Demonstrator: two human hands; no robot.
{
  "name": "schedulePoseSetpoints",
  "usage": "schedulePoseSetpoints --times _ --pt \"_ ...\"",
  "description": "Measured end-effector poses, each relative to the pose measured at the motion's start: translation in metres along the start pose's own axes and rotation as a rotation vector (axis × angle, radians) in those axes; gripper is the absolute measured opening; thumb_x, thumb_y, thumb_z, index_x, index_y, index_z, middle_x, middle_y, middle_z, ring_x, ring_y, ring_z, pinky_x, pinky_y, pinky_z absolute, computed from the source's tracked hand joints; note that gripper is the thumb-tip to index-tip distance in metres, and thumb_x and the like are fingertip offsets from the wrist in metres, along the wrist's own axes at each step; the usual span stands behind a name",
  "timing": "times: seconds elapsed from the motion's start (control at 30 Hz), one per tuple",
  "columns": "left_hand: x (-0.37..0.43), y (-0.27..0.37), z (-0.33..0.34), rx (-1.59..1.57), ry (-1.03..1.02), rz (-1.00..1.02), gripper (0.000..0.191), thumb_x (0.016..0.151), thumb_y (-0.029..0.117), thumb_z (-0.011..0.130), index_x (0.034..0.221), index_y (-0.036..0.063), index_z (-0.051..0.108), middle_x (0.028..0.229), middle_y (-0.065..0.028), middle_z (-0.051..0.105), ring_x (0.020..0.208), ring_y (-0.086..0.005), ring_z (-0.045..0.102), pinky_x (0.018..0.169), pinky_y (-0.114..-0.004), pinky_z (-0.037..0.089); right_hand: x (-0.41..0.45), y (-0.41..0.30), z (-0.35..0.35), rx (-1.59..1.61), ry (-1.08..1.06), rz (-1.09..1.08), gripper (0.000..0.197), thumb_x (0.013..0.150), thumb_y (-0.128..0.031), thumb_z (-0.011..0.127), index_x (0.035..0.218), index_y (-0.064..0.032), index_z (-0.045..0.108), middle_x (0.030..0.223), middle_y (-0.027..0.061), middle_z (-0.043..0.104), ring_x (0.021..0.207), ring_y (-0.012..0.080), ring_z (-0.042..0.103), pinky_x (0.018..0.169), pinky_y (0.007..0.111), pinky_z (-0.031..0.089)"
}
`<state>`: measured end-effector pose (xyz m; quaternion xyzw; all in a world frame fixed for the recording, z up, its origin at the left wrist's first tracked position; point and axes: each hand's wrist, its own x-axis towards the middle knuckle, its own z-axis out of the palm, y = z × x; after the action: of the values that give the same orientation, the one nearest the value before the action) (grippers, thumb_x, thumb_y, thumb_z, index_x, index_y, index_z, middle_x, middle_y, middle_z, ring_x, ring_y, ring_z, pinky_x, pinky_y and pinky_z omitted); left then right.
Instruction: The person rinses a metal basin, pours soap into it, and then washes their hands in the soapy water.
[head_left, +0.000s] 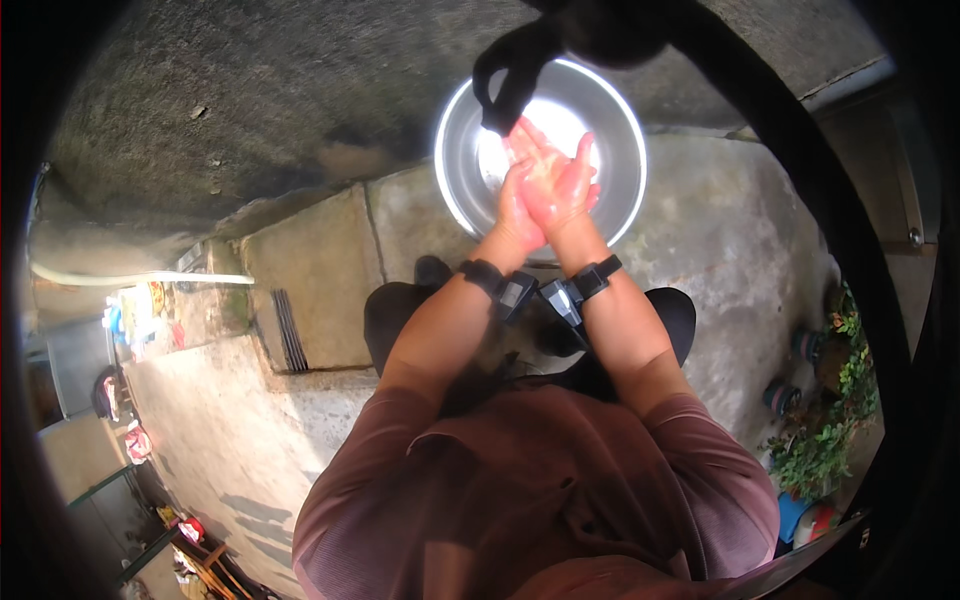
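Observation:
A round metal basin (628, 169) with a bright, overexposed bottom stands on the concrete floor in front of me. Over it, my left hand (517, 206) and my right hand (559, 180) touch each other. The right palm faces up with its fingers spread and looks wet. The left hand lies against its side, its fingers partly hidden. I see no object in either hand. A black strap with a small box sits on each wrist. A dark, blurred thing hangs from above and covers part of the basin's far rim and my fingertips.
A rough wall (225, 105) rises beyond the basin. A slotted drain (289, 330) lies in the floor at left, below a pale hose (142, 280). Potted plants (825, 442) stand at right. Wooden furniture (214, 574) is at lower left.

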<state>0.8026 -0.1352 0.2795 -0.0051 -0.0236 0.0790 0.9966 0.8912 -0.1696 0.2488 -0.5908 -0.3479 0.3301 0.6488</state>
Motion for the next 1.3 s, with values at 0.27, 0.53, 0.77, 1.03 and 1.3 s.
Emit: schedulePoseSetpoints --times 0.27,0.53,0.77,1.03,1.3 --pt "0.016 -0.013 -0.033 0.519 0.799 0.306 0.028 0.096 0.023 0.056 0.113 0.0023 0.060 0.104 -0.0134 0.065 0.094 -0.0285 0.065 0.080 -0.043 0.056 -0.009 -0.012 0.017 0.818 0.311 0.223 0.059 0.103 -0.032 0.045 0.145 0.0080 0.036 0.147 0.0217 0.044 0.138 0.0342 0.043 0.117 0.043 0.034" --pt "0.009 0.027 -0.007 0.579 0.652 0.126 0.024 0.101 0.020 0.051 0.083 0.0045 0.051 0.074 -0.0111 0.055 0.069 -0.0290 0.061 0.071 -0.045 0.055 -0.059 -0.019 0.035 1.081 0.296 0.314 0.043 0.095 0.003 0.054 0.138 0.0062 0.047 0.143 0.0142 0.051 0.135 0.0266 0.046 0.116 0.036 0.035" --pt "0.019 0.025 -0.036 0.476 0.946 0.306 0.032 0.101 0.035 0.049 0.092 0.0049 0.054 0.083 -0.0121 0.060 0.074 -0.0286 0.060 0.074 -0.047 0.054 -0.060 0.022 0.016 -0.574 0.035 -0.151 0.036 0.090 -0.001 0.058 0.126 -0.0028 0.065 0.137 0.0160 0.060 0.129 0.0346 0.053 0.107 0.038 0.043" --pt "0.014 -0.006 -0.064 0.573 1.134 0.342 0.045 0.102 0.036 0.047 0.124 -0.0016 0.058 0.124 -0.0127 0.061 0.112 -0.0240 0.059 0.094 -0.035 0.048 -0.040 0.036 -0.004 -0.788 -0.066 0.077 0.038 0.095 -0.017 0.052 0.128 -0.0026 0.063 0.134 0.0151 0.061 0.129 0.0356 0.053 0.108 0.038 0.043" --pt "0.012 0.022 -0.062 0.550 1.181 0.291 0.019 0.097 0.023 0.052 0.091 0.0063 0.058 0.088 -0.0053 0.059 0.075 -0.0161 0.056 0.065 -0.032 0.046 -0.029 -0.013 -0.026 -0.430 0.062 0.411 0.061 0.090 -0.032 0.068 0.137 0.0025 0.051 0.133 0.0229 0.058 0.124 0.0343 0.056 0.102 0.036 0.046"
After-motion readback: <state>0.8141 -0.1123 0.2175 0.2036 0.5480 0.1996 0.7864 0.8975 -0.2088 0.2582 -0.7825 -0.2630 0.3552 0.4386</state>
